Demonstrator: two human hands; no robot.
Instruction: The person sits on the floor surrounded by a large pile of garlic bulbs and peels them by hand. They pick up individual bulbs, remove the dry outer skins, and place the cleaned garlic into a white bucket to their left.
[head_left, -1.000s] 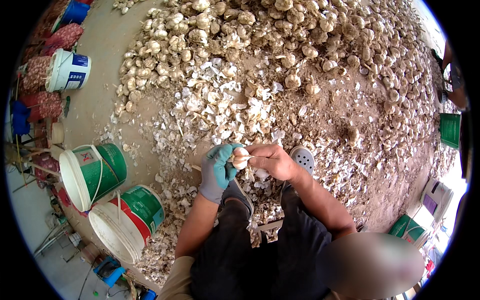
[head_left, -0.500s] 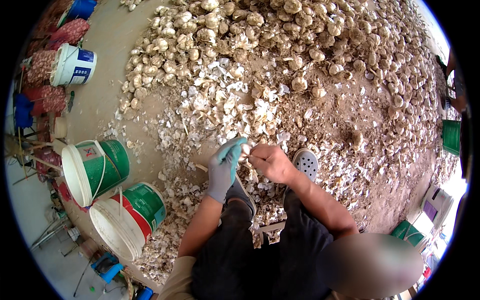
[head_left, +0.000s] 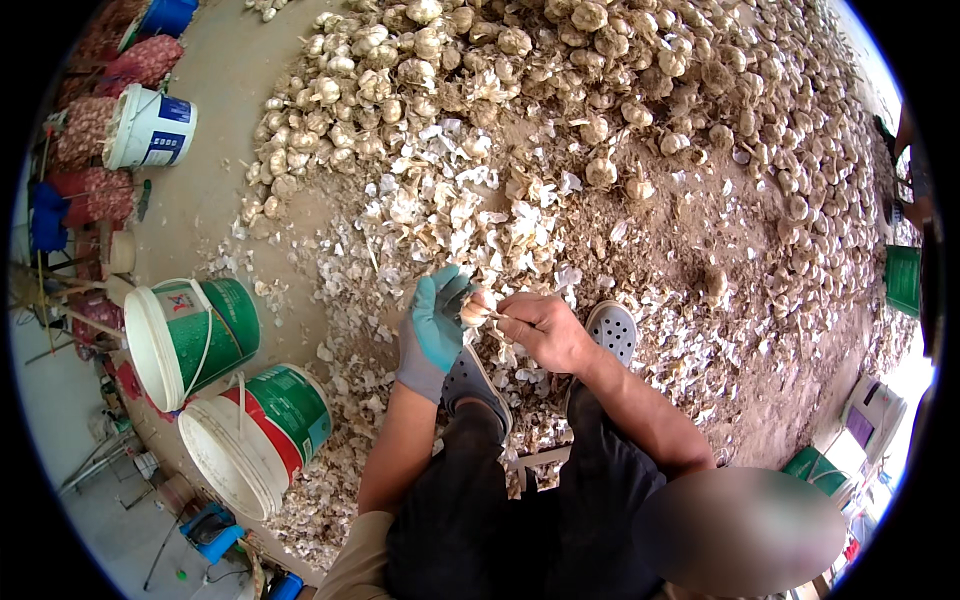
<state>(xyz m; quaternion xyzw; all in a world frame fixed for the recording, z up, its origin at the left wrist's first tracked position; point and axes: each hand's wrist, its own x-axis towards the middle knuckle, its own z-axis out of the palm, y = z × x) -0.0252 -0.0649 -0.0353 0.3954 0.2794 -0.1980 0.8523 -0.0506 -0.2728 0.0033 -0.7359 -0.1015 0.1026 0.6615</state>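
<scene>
My left hand [head_left: 432, 330] wears a grey glove with a teal palm. Its fingers are spread and the palm is turned toward a garlic bulb [head_left: 478, 306]. The bulb hangs in front of the glove; whether the two touch I cannot tell. My bare right hand [head_left: 548, 330] pinches the bulb by its thin stem, with fingers closed and knuckles up. Below both hands, white papery garlic skins [head_left: 510, 230] cover the ground around my grey clogs [head_left: 612, 332].
A large heap of garlic bulbs [head_left: 600, 60] spreads across the far side and right. Two open buckets, one green and white [head_left: 215, 320] and one green and red [head_left: 290, 415], lean at the left. A white-blue bucket [head_left: 150, 128] and red net sacks [head_left: 105, 195] stand farther off.
My left hand has opened from around the garlic bulb and turned its palm to it. My right hand keeps the stem, and the bulb now shows more.
</scene>
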